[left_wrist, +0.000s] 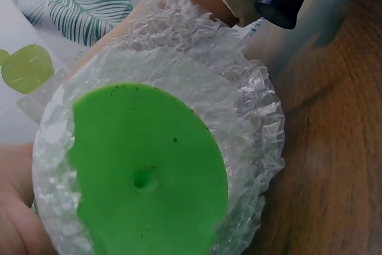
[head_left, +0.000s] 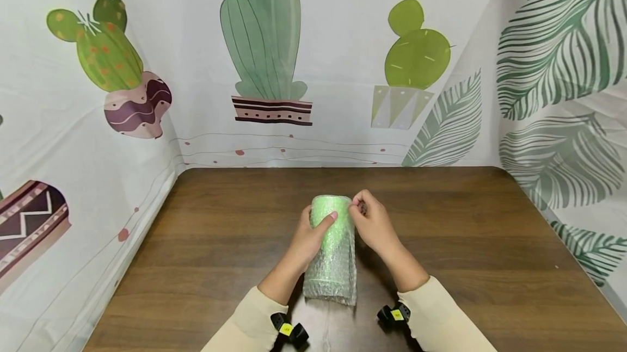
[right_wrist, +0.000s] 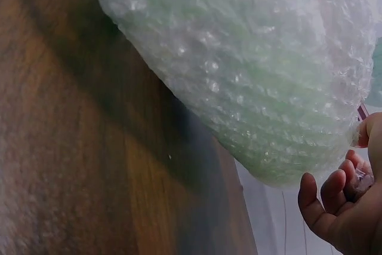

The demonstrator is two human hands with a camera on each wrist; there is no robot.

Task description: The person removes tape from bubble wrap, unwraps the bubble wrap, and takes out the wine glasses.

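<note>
A green cylinder-shaped object point(left_wrist: 173, 165) stands wrapped in clear bubble wrap point(head_left: 325, 273). In the left wrist view its flat round end shows, with a small dimple in the middle. My left hand point(head_left: 305, 239) grips the wrapped cylinder from its left side, thumb across the front. At the upper right edge of the wrap, thumb and finger of my right hand point(head_left: 376, 227) pinch the film. A crumpled clear scrap point(right_wrist: 362, 178) sits within the curled fingers of that hand in the right wrist view. Loose wrap hangs past the cylinder's near end.
The brown wooden table point(head_left: 220, 243) lies under both hands. A white cloth point(head_left: 343, 58) printed with cacti and leaves hangs behind and along the sides. Each cream sleeve point(head_left: 245, 325) carries a black wrist camera point(head_left: 394, 315).
</note>
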